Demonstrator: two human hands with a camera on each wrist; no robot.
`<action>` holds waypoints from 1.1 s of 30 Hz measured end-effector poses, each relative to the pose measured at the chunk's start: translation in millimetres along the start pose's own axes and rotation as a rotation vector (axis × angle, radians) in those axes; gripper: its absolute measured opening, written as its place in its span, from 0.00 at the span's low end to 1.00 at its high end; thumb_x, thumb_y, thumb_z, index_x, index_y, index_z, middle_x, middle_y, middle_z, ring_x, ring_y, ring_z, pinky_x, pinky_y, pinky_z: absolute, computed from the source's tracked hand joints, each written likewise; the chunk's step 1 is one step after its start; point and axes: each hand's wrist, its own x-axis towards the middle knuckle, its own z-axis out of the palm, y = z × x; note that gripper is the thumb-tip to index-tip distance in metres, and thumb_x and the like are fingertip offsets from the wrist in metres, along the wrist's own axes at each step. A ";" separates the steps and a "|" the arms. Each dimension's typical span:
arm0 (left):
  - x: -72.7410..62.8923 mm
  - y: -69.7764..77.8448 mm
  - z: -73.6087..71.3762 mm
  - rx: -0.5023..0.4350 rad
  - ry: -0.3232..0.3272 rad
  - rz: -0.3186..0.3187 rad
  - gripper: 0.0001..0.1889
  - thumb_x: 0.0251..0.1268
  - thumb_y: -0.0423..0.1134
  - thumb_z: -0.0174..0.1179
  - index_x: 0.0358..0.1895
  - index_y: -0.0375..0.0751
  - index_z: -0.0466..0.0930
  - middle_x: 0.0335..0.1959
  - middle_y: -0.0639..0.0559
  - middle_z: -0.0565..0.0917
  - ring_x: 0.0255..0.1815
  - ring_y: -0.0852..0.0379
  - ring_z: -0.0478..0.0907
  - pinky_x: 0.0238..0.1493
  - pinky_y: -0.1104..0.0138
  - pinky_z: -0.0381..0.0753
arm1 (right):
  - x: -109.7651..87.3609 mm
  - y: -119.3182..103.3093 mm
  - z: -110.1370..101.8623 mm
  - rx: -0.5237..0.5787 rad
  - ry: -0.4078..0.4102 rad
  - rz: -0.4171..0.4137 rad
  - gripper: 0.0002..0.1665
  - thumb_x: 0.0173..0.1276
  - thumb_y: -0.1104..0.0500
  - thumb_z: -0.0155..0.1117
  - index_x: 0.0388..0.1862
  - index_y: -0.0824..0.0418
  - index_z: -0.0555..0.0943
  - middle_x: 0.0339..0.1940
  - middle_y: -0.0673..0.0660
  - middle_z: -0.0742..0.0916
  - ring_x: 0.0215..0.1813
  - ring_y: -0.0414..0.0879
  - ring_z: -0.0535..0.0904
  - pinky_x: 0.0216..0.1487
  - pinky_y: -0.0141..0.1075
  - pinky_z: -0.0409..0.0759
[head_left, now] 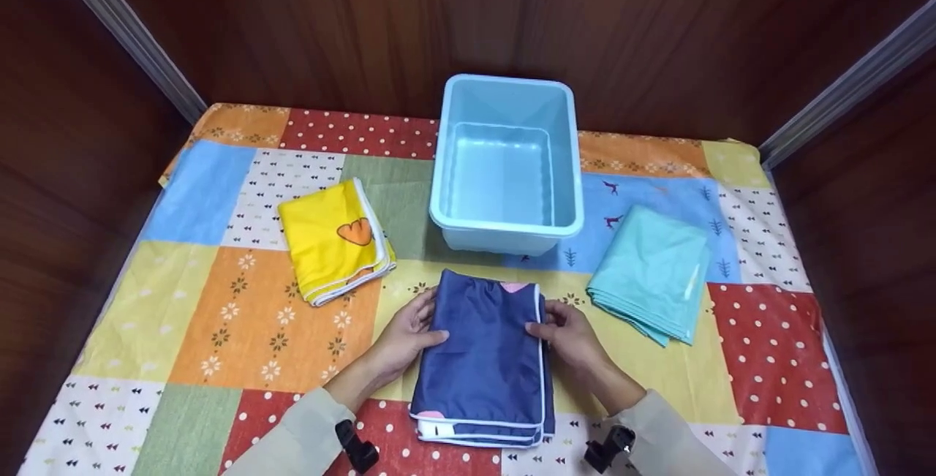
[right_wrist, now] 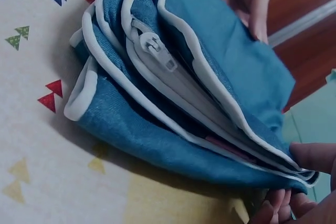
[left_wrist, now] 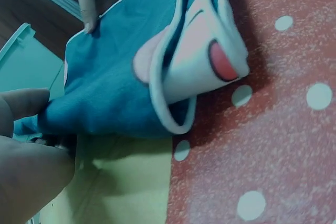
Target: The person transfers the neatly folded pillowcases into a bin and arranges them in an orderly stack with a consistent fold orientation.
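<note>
In the head view a folded navy pillowcase (head_left: 482,359) with white piping lies at the front middle. My left hand (head_left: 402,333) grips its left edge, thumb on top and fingers underneath. At the opposite edge my right hand (head_left: 578,333) pinches the layers the same way. The right wrist view shows the stacked folds and a white zipper pull (right_wrist: 157,51) between them. In the left wrist view the near corner of the pillowcase (left_wrist: 105,98) droops, with a pink and white print on an inner fold.
A light blue plastic bin (head_left: 512,229) stands behind the pillowcase with nothing inside. A folded yellow cloth (head_left: 322,242) lies to the left, a folded mint-green cloth (head_left: 651,271) to the right. Under everything spreads a patchwork tablecloth (head_left: 278,359), with brown wooden panels (head_left: 351,30) around it.
</note>
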 end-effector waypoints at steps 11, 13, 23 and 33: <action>-1.2 1.3 1.8 -0.028 0.059 0.035 0.28 0.71 0.19 0.45 0.73 0.19 0.56 0.68 0.26 0.71 0.66 0.46 0.73 0.65 0.60 0.74 | -1.1 5.3 -5.7 0.126 -0.064 -0.081 0.15 0.71 0.74 0.57 0.56 0.69 0.74 0.53 0.63 0.83 0.49 0.49 0.78 0.49 0.36 0.78; -0.8 0.5 2.3 -0.035 0.055 0.048 0.27 0.73 0.20 0.44 0.74 0.21 0.55 0.67 0.27 0.72 0.65 0.46 0.74 0.64 0.61 0.75 | -1.8 8.0 -6.5 0.144 -0.084 -0.097 0.17 0.76 0.72 0.54 0.62 0.66 0.71 0.58 0.66 0.82 0.50 0.50 0.80 0.48 0.38 0.80; -4.0 -9.3 1.3 0.096 -0.098 0.174 0.53 0.62 0.17 0.60 0.82 0.35 0.34 0.83 0.35 0.35 0.79 0.32 0.50 0.73 0.55 0.66 | -11.7 30.0 -10.8 0.050 -0.268 -0.277 0.65 0.66 0.68 0.71 0.86 0.50 0.36 0.83 0.67 0.55 0.80 0.62 0.53 0.76 0.53 0.59; -8.6 -13.6 -0.3 0.488 -0.081 0.092 0.50 0.58 0.31 0.71 0.82 0.39 0.52 0.81 0.26 0.40 0.81 0.31 0.37 0.78 0.42 0.44 | -12.9 41.8 -12.6 -0.222 -0.332 -0.403 0.52 0.59 0.68 0.76 0.80 0.57 0.63 0.83 0.68 0.39 0.82 0.68 0.34 0.76 0.65 0.42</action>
